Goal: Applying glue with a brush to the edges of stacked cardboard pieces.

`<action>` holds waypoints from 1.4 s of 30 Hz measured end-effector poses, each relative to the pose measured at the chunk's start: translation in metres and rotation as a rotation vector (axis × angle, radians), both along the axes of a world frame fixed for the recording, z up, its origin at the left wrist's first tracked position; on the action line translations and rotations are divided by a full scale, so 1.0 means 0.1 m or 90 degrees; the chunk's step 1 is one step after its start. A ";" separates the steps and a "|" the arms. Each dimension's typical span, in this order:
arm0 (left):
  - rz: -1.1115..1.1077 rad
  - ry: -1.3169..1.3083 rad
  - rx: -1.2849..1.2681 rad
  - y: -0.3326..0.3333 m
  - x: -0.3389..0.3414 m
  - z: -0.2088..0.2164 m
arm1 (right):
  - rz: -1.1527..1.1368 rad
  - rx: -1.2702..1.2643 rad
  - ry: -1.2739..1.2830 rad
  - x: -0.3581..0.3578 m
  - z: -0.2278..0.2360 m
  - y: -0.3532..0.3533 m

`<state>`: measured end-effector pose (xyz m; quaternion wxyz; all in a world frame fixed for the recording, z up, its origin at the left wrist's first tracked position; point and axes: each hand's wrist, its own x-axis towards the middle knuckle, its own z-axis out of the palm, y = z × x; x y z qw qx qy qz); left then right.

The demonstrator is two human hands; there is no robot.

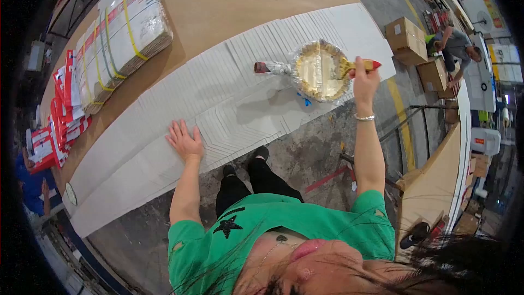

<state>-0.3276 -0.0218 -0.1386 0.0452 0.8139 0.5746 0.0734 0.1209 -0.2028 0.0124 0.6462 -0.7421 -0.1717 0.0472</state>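
My right hand (365, 83) grips a paintbrush (345, 68) with a red-tipped handle. Its bristle end is over the right side of a round pan (326, 98) wrapped in clear plastic. Pale cream paste (309, 71) coats the inside of this pan, and a bar crosses its middle. The pan's wrapped handle (273, 68) points left. Beneath it lies a long row of overlapping white cardboard sheets (213, 104), their edges staggered. My left hand (185, 141) rests flat on these sheets near their front edge, fingers spread and holding nothing.
A strapped stack of flat cartons (123, 38) sits at the table's left, beside red and white packets (68, 90). Brown boxes (406, 41) and a crouching person (461, 49) are off to the right. Another person in blue (35, 186) is at far left.
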 end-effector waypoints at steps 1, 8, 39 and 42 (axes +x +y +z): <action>-0.007 -0.013 0.003 0.01 0.01 0.01 | -0.018 -0.003 -0.007 -0.01 0.07 0.00; 0.018 -0.006 0.008 0.03 0.08 -0.01 | 0.032 -0.019 0.001 -0.11 0.11 0.05; 0.039 -0.058 -0.094 0.02 0.07 0.11 | -0.150 -0.005 0.020 0.35 -0.20 -0.23; 0.035 -0.064 -0.073 0.00 0.05 0.11 | -0.056 -0.152 -0.025 0.18 -0.10 -0.14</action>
